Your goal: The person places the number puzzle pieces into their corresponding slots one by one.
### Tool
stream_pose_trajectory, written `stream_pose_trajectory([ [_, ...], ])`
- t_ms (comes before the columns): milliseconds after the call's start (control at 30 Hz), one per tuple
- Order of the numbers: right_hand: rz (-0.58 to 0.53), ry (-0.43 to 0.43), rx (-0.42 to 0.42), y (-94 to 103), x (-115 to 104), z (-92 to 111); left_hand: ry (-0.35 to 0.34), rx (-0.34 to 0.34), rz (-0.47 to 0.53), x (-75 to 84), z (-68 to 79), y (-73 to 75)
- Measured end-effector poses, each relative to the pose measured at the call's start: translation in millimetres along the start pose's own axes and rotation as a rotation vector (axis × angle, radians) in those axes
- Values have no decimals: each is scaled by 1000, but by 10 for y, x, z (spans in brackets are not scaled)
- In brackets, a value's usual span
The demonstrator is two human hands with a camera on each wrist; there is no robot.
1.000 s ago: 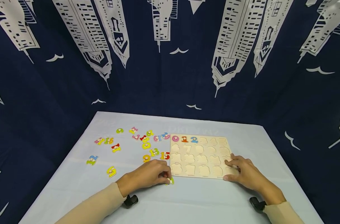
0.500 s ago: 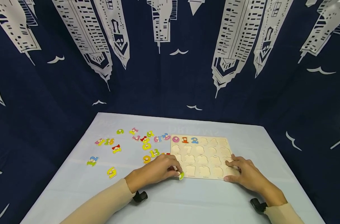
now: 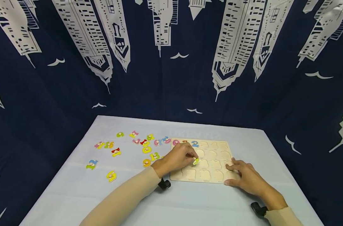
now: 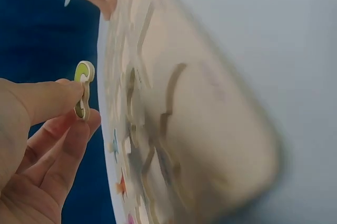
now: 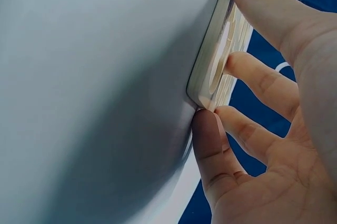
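My left hand (image 3: 177, 159) is above the wooden number puzzle board (image 3: 210, 180), pinching a small green number piece (image 3: 196, 161) between thumb and fingertips. In the left wrist view the same piece (image 4: 83, 71) appears edge-on, apart from the board, so its digit cannot be read. My right hand (image 3: 250, 178) holds the board's near right corner, with the thumb at the front edge and fingers on the right side. A pink 0 (image 3: 175, 142) and a blue 2 (image 3: 195, 143) sit in the top row. The orange 1 between them is mostly hidden behind my left hand.
Several loose number pieces lie left of the board, among them a yellow 5 (image 3: 111, 176), a blue-green 12 (image 3: 91, 164) and an orange-yellow 9 (image 3: 147, 162). A white cloth (image 3: 148, 207) covers the table. Behind it hangs a dark blue curtain (image 3: 160, 84) with white buildings.
My left hand has lifted the green number piece from beside the board's near left corner and carried it right and away from me, over the board. My right hand stays at its corner.
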State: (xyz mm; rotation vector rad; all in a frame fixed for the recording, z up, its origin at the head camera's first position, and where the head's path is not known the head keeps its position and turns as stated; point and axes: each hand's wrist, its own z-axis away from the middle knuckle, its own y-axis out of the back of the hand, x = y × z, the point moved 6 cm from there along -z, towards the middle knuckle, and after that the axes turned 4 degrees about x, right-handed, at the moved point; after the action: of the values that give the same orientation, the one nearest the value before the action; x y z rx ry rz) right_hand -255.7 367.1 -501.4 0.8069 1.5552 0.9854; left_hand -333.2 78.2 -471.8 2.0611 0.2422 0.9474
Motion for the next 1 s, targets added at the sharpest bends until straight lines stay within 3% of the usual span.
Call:
stream_pose_trajectory([
  [167,12,-5,10,10,3,6,49,24,-19,-53,-282,-135],
  [433,5,0,9,10,-9,5,127,7,-37,-86,-638,-308],
  [733,5,-19,-23,-37,-15,-18,183,6,-132,-259,-801,-404],
  [1000,9,-31,-11,-14,10,24,199,18,-119,-451,-987,-638],
])
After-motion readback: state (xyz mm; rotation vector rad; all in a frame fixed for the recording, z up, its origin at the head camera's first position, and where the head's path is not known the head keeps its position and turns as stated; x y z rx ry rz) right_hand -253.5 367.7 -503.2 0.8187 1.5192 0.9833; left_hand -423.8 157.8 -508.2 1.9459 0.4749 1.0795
